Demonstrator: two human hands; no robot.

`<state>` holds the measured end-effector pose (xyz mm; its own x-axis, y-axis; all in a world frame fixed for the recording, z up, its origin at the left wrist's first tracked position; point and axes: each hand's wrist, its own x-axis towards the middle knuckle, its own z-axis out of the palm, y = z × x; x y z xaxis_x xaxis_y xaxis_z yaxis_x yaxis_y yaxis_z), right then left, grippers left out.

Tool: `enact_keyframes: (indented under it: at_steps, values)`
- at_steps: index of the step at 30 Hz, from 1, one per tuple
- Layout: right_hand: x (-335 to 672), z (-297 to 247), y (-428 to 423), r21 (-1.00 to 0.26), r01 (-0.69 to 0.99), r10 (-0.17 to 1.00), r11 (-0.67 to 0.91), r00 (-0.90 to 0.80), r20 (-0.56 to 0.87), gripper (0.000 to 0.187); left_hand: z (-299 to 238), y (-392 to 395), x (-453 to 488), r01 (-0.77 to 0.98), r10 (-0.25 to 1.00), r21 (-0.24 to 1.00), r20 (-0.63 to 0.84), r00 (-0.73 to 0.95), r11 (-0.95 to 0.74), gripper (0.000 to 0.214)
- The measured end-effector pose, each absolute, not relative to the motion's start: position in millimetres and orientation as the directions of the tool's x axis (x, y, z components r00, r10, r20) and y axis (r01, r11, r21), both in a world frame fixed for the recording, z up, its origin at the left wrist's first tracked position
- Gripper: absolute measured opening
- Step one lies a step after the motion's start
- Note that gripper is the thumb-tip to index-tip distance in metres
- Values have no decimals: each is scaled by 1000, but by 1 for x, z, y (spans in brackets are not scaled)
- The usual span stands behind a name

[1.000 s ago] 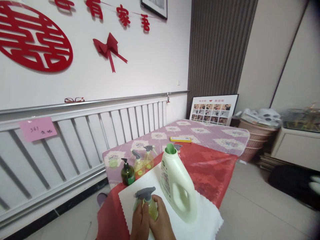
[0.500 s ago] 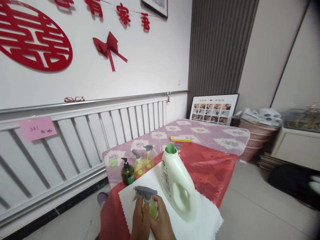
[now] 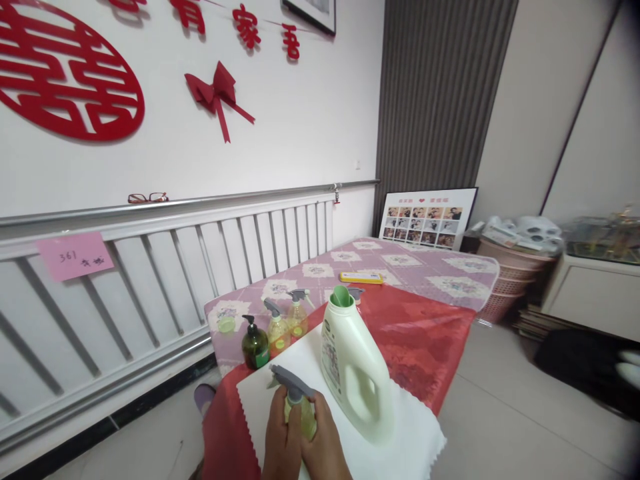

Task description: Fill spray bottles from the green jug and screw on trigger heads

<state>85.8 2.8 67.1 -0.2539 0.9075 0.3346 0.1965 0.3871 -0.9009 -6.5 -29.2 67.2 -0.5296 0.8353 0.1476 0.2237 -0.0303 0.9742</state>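
Both hands are closed around a small spray bottle (image 3: 307, 421) with yellowish liquid and a grey trigger head (image 3: 291, 383). My left hand (image 3: 281, 433) grips it from the left, its fingertips up by the collar just under the head. My right hand (image 3: 324, 440) wraps the bottle's body from the right, thumb near the neck. The lower part of the bottle is hidden by the hands. Just right of them a large pale green jug (image 3: 357, 380) stands upright on a white cloth (image 3: 415, 443); a green funnel-like piece (image 3: 341, 297) sits in its mouth.
A dark green pump bottle (image 3: 256, 347) and two more spray bottles (image 3: 279, 333) line the table's left side, near a small green lid-like disc (image 3: 227, 325). A yellow-edged flat case (image 3: 361, 278) lies farther back. Red cloth (image 3: 415, 333) covers part of the patterned tablecloth (image 3: 400, 260). A radiator (image 3: 240, 257) runs behind.
The spray bottle's trigger head has turned: its nozzle end sits higher and its back end lower. Both hands keep their hold, with the left fingers shifted slightly up. The jug stays put.
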Motion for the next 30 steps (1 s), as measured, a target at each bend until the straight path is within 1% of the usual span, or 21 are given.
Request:
enact_keyframes:
  at_steps: [5,8,12,15,19,21,23,27,30]
  values:
    - [86,76,0,-922,133,910,364,-263,321,34,66,-32,-8,224,843,975,121,-525,0,54]
    - [90,84,1,-942,91,913,323,-291,285,33,64,-32,-9,246,857,969,109,-504,21,58]
    - [102,95,7,-974,83,893,212,-421,159,41,57,-29,-11,232,846,972,100,-523,29,62]
    - [108,99,11,-991,56,902,121,-423,86,46,54,-27,-13,250,850,968,160,-502,-35,60]
    - [101,99,10,-991,-5,900,135,-417,125,48,52,-26,-14,250,851,967,175,-495,-53,63]
    - [96,100,9,-990,-11,897,142,-421,133,50,50,-26,-13,249,858,968,153,-491,-30,67]
    - [93,102,8,-987,-3,889,162,-434,147,50,46,-25,-11,253,838,967,162,-521,-29,68]
    - [93,112,6,-963,-14,848,270,-471,244,46,39,-21,-6,281,764,956,241,-599,-82,67]
    - [94,119,4,-960,-26,847,279,-465,259,39,36,-19,-6,296,769,949,267,-581,-106,67]
